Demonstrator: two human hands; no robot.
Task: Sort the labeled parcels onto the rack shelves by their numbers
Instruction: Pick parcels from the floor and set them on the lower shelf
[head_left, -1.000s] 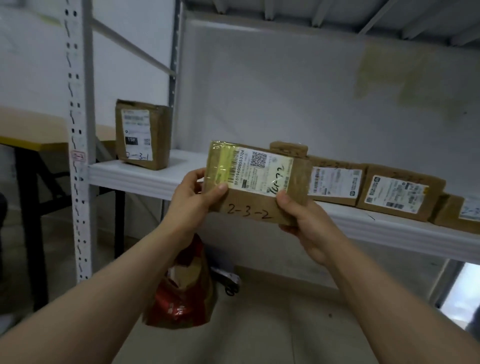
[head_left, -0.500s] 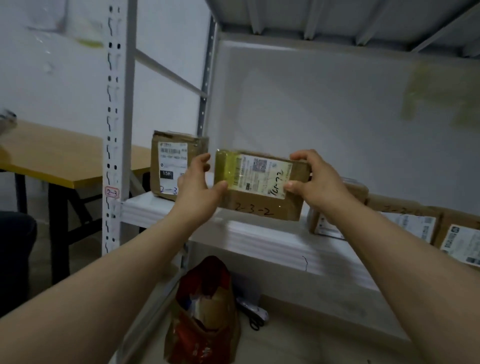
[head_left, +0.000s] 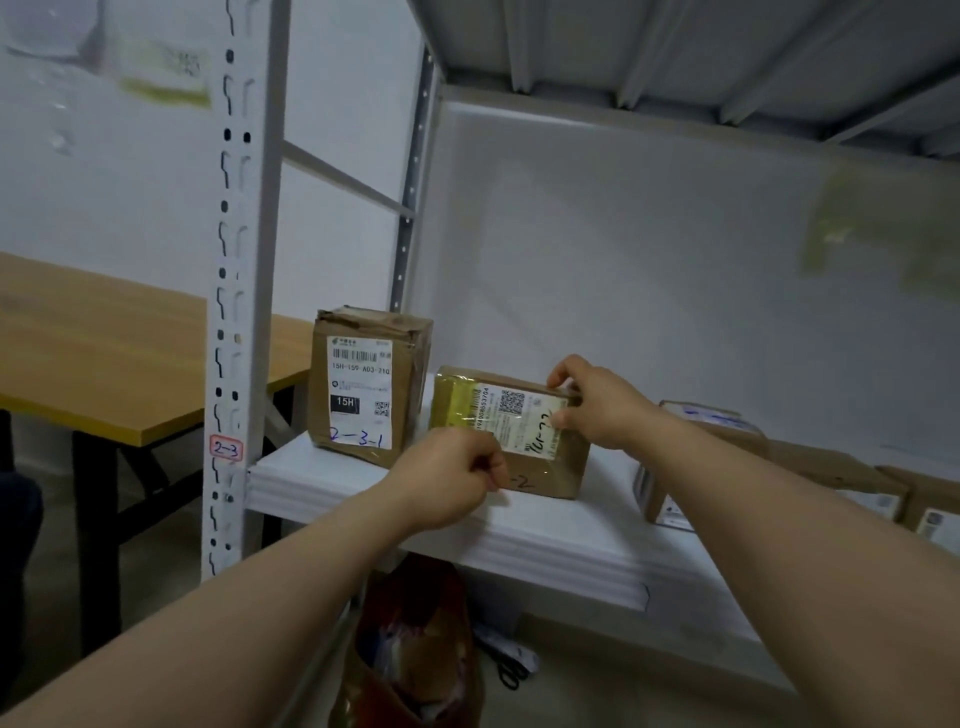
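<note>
The brown parcel marked 2-3-2 (head_left: 519, 415) stands upright on the white rack shelf (head_left: 545, 535), just right of the taller parcel marked 2-3-1 (head_left: 363, 384). My right hand (head_left: 597, 410) grips the 2-3-2 parcel's top right corner, fingers over the top edge and thumb on the label. My left hand (head_left: 447, 475) is curled into a loose fist in front of the parcel's lower left corner, hiding part of the written number; nothing shows in it. A red tag reading 2-3 (head_left: 226, 448) sits on the rack post.
Several more brown parcels (head_left: 831, 467) lie further right on the same shelf. Another shelf runs overhead. A wooden table (head_left: 104, 338) stands left of the rack. Below the shelf, a red bag (head_left: 415, 649) and scissors (head_left: 511, 670) are on the floor.
The 2-3-2 parcel went from held in the air to standing on the shelf beside 2-3-1. My left hand let go of its left edge and drew back low.
</note>
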